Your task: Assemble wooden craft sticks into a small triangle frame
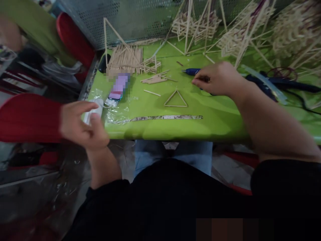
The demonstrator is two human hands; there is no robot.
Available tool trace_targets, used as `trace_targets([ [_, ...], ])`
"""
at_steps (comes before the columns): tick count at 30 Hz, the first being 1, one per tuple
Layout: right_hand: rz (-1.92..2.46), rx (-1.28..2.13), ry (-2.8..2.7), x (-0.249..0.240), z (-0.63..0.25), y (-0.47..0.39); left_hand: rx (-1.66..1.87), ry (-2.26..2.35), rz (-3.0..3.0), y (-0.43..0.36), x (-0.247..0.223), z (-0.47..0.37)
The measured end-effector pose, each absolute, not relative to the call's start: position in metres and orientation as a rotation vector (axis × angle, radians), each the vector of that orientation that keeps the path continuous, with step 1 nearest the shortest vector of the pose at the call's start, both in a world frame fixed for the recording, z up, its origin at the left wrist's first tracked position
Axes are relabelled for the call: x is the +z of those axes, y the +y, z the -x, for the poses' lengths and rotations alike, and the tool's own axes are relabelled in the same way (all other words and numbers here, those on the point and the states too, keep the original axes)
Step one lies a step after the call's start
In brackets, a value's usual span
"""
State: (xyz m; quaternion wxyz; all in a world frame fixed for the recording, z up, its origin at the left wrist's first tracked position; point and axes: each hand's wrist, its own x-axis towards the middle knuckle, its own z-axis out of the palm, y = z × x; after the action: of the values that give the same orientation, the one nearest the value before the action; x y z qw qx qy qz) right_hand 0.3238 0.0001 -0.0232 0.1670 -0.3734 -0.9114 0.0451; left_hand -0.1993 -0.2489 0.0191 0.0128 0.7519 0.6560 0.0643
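My left hand (84,125) is over the table's left front edge, its thumb and forefinger apart and no object visible between them. Just behind it lies a white device (99,107) with a cable, on clear plastic. My right hand (217,80) has curled fingers, thumb and forefinger tips close together; what they grip, if anything, is hidden. A blue tool with a metal tip (193,71) juts out past its knuckles, partly covered by the hand. Left of that hand, a small triangle of thin sticks (175,106) lies flat, with a single loose stick (151,92) beside it.
Sticks are piled (126,57) at the back left, near a phone (120,85). A patterned strip (170,117) lies along the front of the green table (155,132). Stick frameworks (235,40) fill the back right, before a clear glue stick (265,83) and black-handled tool (298,85).
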Motion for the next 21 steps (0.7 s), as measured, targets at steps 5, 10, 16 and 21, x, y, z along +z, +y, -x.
trace_targets([
  [5, 1.139, 0.009, -2.680, -0.014, -0.311, -0.019, 0.524, 2.200, -2.167, -0.274, -0.087, 0.151],
  [10, 1.177, 0.019, -2.705, -0.007, -0.304, -0.029, 0.711, 2.249, -2.199, -0.286, -0.125, 0.139],
  [16, 1.228, 0.096, -2.678, -0.005, -0.307, -0.030, 0.814, 2.231, -2.232, -0.295, -0.122, 0.134],
  [21, 1.216, 0.141, -2.666, -0.002, -0.307, -0.035, 0.763, 2.303, -2.177, -0.288, -0.104, 0.132],
])
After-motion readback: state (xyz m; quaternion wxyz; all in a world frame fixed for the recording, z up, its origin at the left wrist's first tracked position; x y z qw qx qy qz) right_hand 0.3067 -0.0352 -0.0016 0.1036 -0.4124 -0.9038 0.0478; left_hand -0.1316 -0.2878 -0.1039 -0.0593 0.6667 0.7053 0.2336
